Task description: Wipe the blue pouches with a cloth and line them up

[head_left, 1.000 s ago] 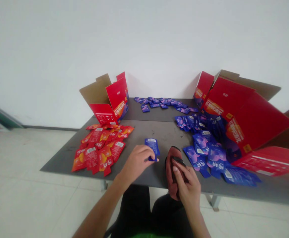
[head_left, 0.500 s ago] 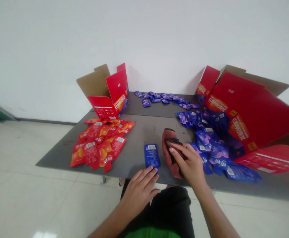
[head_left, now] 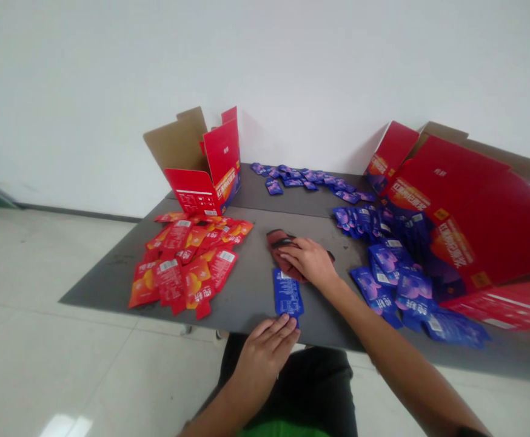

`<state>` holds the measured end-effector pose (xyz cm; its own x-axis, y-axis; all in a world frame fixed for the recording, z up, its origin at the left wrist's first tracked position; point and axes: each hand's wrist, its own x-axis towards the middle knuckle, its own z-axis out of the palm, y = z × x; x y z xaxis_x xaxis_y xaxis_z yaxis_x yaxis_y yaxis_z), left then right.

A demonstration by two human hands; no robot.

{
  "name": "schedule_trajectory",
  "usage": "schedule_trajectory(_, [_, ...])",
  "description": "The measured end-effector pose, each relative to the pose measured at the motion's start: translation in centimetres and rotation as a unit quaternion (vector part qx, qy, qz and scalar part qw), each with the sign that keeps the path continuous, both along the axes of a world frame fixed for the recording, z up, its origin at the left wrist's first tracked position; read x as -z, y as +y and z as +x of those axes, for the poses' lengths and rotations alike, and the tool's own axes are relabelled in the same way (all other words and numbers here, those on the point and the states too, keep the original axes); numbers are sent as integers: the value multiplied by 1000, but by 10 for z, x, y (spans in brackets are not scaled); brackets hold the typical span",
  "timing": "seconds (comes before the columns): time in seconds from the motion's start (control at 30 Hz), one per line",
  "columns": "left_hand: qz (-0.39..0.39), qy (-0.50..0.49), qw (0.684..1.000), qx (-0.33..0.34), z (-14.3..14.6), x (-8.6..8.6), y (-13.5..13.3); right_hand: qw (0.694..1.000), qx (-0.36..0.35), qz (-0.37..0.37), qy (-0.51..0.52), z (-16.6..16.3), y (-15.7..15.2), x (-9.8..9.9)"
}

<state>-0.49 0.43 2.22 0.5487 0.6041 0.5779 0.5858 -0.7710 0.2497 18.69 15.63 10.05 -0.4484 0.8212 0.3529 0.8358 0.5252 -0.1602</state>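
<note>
On the grey table in front of me lies one blue pouch with its narrow spout end toward me. The fingers of my left hand are together and hold that end down at the table's near edge. My right hand is closed on a bunched brownish-red cloth with a dark strip. The cloth rests over the far end of the pouch and partly covers it. Part of the cloth is hidden under my fingers.
Red-orange pouches are piled at the left, before an open red carton. Blue pouches lie heaped at the right against a larger open carton. Smaller purple-blue packets lie along the wall at the back of the table.
My right hand has moved left and away from me with the cloth, from beside the blue pouch onto its far end. My left hand has stayed at the spout end.
</note>
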Motion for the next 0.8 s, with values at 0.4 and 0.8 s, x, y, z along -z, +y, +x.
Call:
schedule_trajectory(0.4, [-12, -46, 999, -4, 4, 1, -1, 999, -30, -34, 7, -9, -17, 18])
schedule_trajectory(0.8, [-55, -78, 995, -26, 10, 2, -4, 995, -65, -68, 21, -12, -75, 13])
